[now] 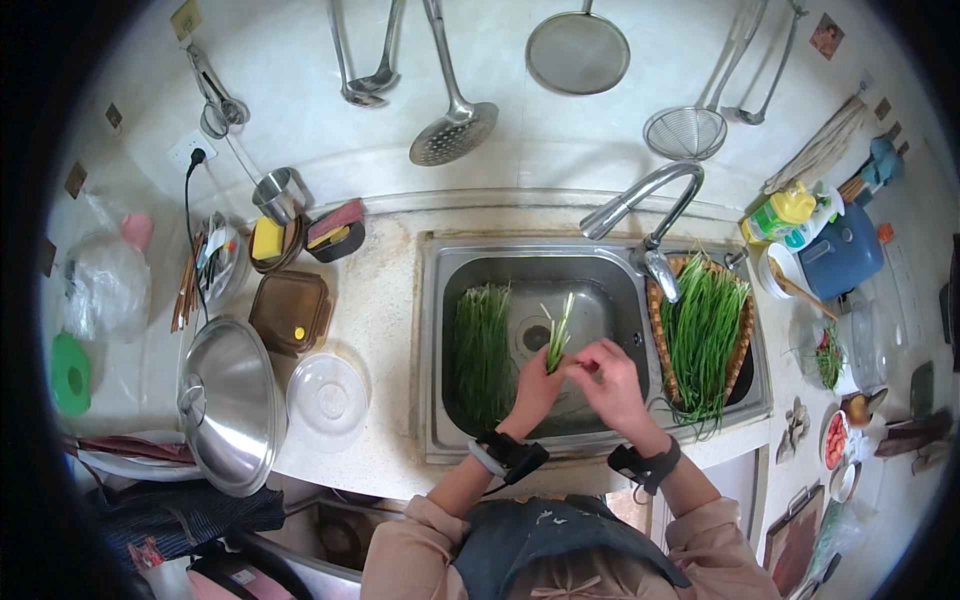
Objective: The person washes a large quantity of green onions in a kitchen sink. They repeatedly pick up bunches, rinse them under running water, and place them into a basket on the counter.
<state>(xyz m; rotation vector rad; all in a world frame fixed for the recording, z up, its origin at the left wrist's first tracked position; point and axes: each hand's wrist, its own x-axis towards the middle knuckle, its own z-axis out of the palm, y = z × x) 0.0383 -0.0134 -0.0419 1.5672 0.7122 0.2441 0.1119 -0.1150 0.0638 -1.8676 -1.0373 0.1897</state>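
Over the larger basin of a stainless steel sink (431, 352), my left hand (535, 391) grips a small bunch of garlic chives (557, 337), pale stem ends pointing up. My right hand (611, 382) is close beside it with curled fingers, thumb and fingertips almost at the left hand. Whether anything thin is between those fingers is too small to tell. A thick pile of long green chives (482, 352) lies along the basin's left side. More chives (705, 345) fill a woven basket (656, 337) over the smaller basin on the right, some hanging over its front edge. The drain (535, 334) shows behind my left hand.
A chrome faucet (660, 262) arches over the divider. Left of the sink are a clear plastic lid (327, 401), a steel pot lid (232, 405) and a brown lidded container (289, 311). Bottles (780, 214) stand at right. Ladles and a skimmer (454, 135) hang behind.
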